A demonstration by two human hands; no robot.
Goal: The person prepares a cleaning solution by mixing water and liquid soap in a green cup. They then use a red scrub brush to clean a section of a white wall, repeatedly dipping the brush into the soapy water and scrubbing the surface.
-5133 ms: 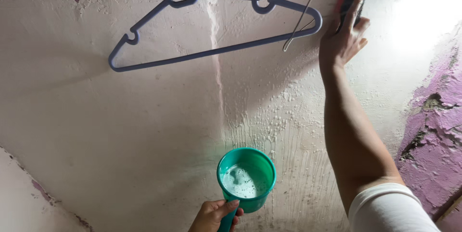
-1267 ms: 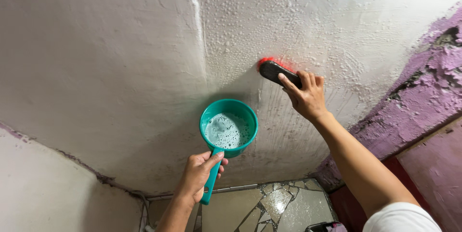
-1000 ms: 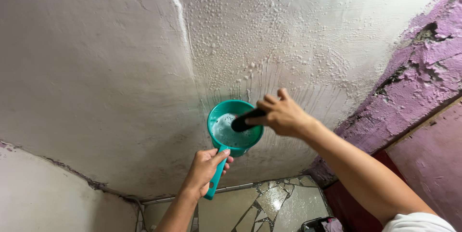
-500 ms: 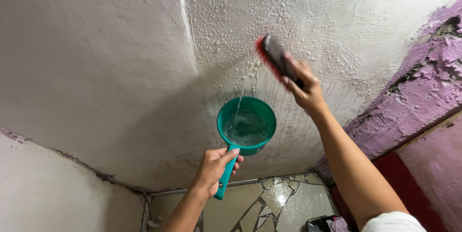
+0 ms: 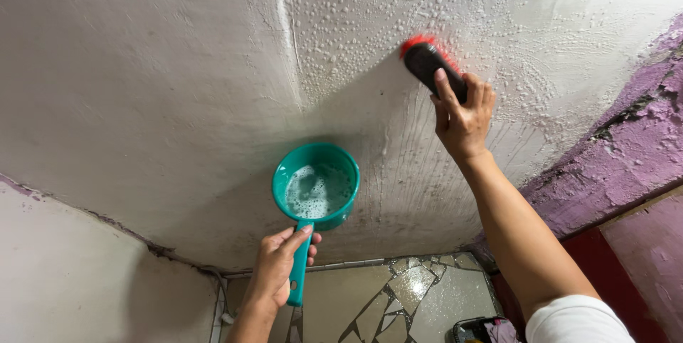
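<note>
scrubbing step: right hand (image 5: 464, 119), fingers closed on the brush (image 5: 432, 65), presses its red bristles to the soapy wall (image 5: 178, 87); left hand (image 5: 274, 272) grips the dipper (image 5: 316, 190) of suds below. next stroke likely calls for firm, even pressure.

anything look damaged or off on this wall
Yes. At the right edge the purple plaster is cracked and crumbling, with dark gaps. Foam covers the white wall around the brush that the right hand presses to it. The left hand holds the green dipper level, nothing spilling.
</note>
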